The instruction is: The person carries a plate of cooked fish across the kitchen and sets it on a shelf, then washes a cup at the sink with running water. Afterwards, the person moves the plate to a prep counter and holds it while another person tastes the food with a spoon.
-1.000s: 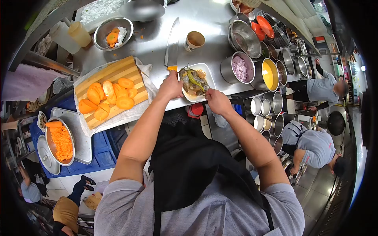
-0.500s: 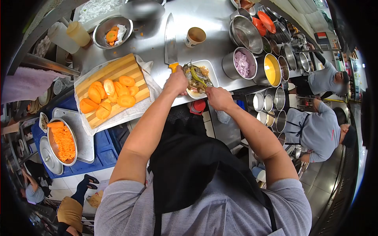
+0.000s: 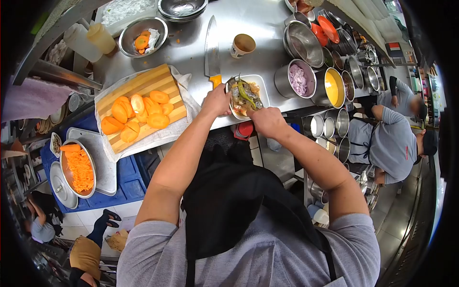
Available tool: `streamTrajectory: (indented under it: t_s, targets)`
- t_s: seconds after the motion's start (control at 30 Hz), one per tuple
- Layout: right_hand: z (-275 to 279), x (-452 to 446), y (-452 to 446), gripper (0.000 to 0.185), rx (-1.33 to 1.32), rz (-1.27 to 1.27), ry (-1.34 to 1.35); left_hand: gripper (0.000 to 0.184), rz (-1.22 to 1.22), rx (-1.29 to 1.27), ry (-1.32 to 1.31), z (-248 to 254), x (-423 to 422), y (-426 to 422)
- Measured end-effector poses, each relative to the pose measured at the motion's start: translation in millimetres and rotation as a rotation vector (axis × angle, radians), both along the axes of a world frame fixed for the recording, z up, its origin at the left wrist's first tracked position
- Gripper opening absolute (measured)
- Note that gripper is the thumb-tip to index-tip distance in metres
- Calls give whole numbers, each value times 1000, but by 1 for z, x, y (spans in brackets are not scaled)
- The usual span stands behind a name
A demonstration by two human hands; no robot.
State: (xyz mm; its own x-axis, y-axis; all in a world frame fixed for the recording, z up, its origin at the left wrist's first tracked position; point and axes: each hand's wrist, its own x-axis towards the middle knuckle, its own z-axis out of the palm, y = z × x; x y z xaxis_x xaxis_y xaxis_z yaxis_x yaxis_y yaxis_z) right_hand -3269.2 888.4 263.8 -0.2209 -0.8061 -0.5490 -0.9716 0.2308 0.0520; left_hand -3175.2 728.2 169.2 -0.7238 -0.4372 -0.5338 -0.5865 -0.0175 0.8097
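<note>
We see the metal worktop beyond the fingers, with the chopping board left of the left fingers. The knife lies with its handle just past them. Between our two hands sits the white dish, at the worktop's near edge. The left hand has its fingers curled on the left rim; the right hand has its fingers clenched at the near rim, though we cannot tell whether they also pinch food. We judge the dish light and stiff, best taken by opposite rims and kept level. The dark, wet-looking food should prove soft and slippery; the green pepper, slender and pliant, is best pinched mid-length.
</note>
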Motion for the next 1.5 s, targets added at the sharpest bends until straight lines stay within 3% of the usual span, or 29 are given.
streamTrajectory:
  t_s: [0.17, 0.27, 0.47, 0.63, 0.77, 1.0, 1.07, 1.3, 1.37, 1.5]
  targets:
    - [-10, -23, 8, 22, -67, -394, -249, 48, 63, 98, 109, -5, 17, 10]
    - [-36, -39, 27, 23, -111, -446, -413, 52, 93, 171, 72, -5, 24, 24]
    - [-39, -34, 32, 21, -268, -707, -454, 61, 120, 289, 77, -12, 26, 49]
    - [-58, -26, 35, 21, -318, -789, -547, 60, 282, 398, 243, -23, 27, 66]
    - [-78, -27, 34, 20, -369, -893, -640, 61, 264, 379, 288, -31, 31, 69]
    - [-78, -20, 26, 24, -290, -839, -533, 74, 163, 467, 334, -39, 35, 68]
    - [-62, -12, 21, 28, -228, -635, -387, 77, 158, 482, 330, -38, 35, 67]
    - [-45, -10, 16, 29, -153, -545, -341, 83, 179, 457, 345, -39, 32, 70]
    - [-32, -6, 9, 19, -98, -421, -256, 83, 200, 459, 360, -47, 33, 73]
    - [-15, 5, -1, 21, -45, -302, -136, 84, 198, 469, 382, -42, 32, 72]
